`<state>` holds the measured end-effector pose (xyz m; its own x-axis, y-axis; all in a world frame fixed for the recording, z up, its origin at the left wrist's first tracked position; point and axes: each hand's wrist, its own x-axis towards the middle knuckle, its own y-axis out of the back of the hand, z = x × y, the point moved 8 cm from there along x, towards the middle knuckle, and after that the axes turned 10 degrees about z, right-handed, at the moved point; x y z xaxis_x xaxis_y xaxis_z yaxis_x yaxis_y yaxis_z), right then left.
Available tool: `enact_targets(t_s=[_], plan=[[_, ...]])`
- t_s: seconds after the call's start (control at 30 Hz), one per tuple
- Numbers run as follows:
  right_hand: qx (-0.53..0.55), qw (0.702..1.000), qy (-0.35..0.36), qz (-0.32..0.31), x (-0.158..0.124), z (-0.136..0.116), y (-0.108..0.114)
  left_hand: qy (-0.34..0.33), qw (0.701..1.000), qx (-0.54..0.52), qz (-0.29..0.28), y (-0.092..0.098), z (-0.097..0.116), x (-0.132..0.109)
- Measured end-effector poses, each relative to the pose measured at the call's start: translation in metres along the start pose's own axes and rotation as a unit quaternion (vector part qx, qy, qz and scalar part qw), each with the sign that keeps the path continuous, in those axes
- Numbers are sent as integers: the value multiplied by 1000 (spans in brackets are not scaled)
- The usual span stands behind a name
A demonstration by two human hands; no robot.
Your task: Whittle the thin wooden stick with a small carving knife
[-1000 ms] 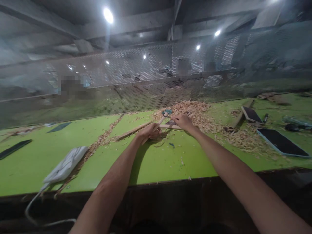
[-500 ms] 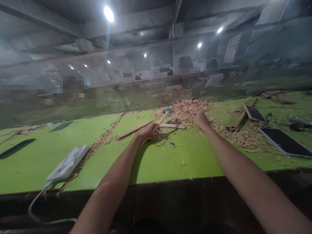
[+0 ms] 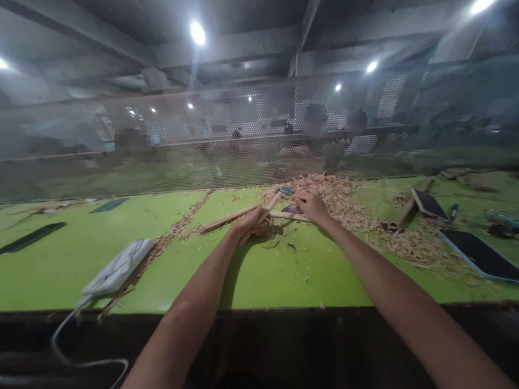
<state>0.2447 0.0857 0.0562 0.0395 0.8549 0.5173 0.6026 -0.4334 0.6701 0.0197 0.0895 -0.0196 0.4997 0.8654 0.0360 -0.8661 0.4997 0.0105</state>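
Sticks of pale wood are what both hands work at in the head view, far out across the table at arm's length. The left hand (image 3: pixel 253 222) has its fingers closed around a thin wooden stick (image 3: pixel 271 205), which slants up and away to the right and ends in a small teal piece (image 3: pixel 286 190). The right hand (image 3: pixel 310 206) lies with bent fingers on the end of a second wooden stick (image 3: pixel 287 215), which lies flat and crosses under the first; whether those fingers actually clasp it cannot be told. A small dark patch shows just between the two hands, too blurred to name. A longer wooden strip (image 3: pixel 225 220) lies on the table to the left of the left hand, its near end touching it or nearly so. Behind and to the right of the hands spreads a heap of wood shavings (image 3: pixel 344 197), with a thinner trail of shavings (image 3: pixel 170 237) running towards the near left. The table (image 3: pixel 263 275) is bright green with a dark front edge. On its left lies a white power strip (image 3: pixel 119 267) with a pale cable, and further left a flat dark strip (image 3: pixel 32 236). At the right lie a dark-screened phone (image 3: pixel 480 254) with a light blue rim and another dark slab (image 3: pixel 430 203). A perforated mesh screen (image 3: pixel 243 140) stands along the table's far side; blurred people sit behind it, under round ceiling lamps (image 3: pixel 197 32).
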Motion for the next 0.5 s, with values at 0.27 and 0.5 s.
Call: enact_targets(t_s=[0.27,0.5], plan=[[-60,998,13,-26,-9,-7,-15,-2,1000,17,-16,0,-9,11],[-57,998,29,3,5,19,-9,5,999,54,-1,-3,-4,6]])
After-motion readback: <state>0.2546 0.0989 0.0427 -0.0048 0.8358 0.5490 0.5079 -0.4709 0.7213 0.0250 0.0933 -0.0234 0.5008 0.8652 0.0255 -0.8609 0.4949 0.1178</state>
